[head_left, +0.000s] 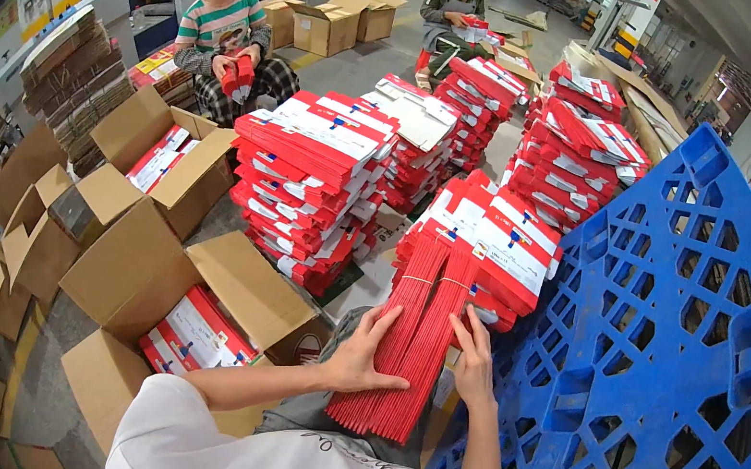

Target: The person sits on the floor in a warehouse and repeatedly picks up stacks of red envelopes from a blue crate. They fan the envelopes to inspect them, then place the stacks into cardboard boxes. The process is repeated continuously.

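Note:
Two bundles of flat red folded cartons (406, 356) lie side by side in front of me, edges up, each with a thin band around its far part. My left hand (367, 358) presses the left bundle's side, its fingers spread and thumb lying across the top edges. Against the right bundle's side rests my right hand (476, 354), fingers extended forward; its thumb is not clearly seen. Between them the hands hold the bundles together. Just beyond, a stack of red and white flat cartons (515, 241) touches the bundles' far ends.
A blue plastic pallet (564, 399) stands tilted on my right. At my left are open cardboard boxes (132, 271) holding red and white cartons. Tall carton stacks (308, 166) rise ahead. Two seated people, a near one (220, 37) and a farther one (452, 13), handle red cartons.

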Available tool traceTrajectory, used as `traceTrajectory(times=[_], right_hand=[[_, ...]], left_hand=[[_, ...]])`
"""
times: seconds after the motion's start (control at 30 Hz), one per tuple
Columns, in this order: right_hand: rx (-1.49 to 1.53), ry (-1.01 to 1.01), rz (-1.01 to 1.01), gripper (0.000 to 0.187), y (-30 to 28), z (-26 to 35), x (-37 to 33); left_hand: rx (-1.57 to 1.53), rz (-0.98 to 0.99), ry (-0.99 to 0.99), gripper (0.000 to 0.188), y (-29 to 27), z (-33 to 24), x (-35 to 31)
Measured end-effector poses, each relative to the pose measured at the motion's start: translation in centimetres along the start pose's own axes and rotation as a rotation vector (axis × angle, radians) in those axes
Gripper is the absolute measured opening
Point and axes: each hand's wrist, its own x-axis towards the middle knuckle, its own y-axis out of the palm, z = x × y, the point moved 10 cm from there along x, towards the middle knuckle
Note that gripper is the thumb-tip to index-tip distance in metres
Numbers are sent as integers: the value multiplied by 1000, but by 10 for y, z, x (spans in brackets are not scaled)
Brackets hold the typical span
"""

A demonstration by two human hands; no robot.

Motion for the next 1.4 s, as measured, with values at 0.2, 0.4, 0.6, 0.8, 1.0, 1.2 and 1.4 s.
traceTrajectory(times=[0.2,0.4,0.6,0.8,1.0,1.2,1.4], right_hand=[[-154,-150,33,78,19,35,-17],[-271,-436,308,71,63,80,4],[-306,-590,440,58,82,103,20],[-322,-708,531,52,95,116,29],[-446,-813,635,33,105,123,41],[-495,-862,629,31,78,136,79],[-187,-306,346,51,-108,163,157]], left_hand=[[-88,25,10,134,-22,29,-6],[-227,30,-47,132,-33,67,-14],[-486,13,-84,125,-44,89,-28],[-606,41,-113,121,-43,96,-27],[-632,-48,-459,95,-37,133,-30],[-785,-129,-732,64,-41,185,-39],[-1038,-213,-571,63,-90,183,-103]])
